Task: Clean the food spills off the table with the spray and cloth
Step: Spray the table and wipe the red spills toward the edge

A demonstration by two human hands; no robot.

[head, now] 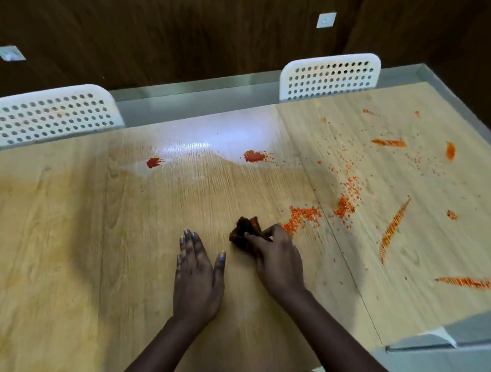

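So the cloth [247,231] is a small dark rag, bunched up and sitting on the counter [63,250] near the middle, just left of the closest pile of orange crumbs [302,216]. The right hand [276,261] has its fingers curled round the near end of it, pinching the wad, while the left hand [198,278] lies flat on the wood beside it, fingers straight, holding nothing. I'd guess the rag is light, floppy and probably damp, so it'll just crumple whichever way you grab it; better to take a fat handful in the middle so a flat face presses down, rather than a corner that trails and smears. The crumbs look dry and loose, so they'll likely scatter if shoved fast. The red blobs [254,156] further back and the long orange streaks [394,227] to the right look sticky and could want spray first, but I can't see a spray bottle anywhere in view. Plenty of open wood to the left for sweeping. Watch the right edge and near right corner, where stuff could get pushed off, and the two white chairs [49,114] tucked against the far edge.
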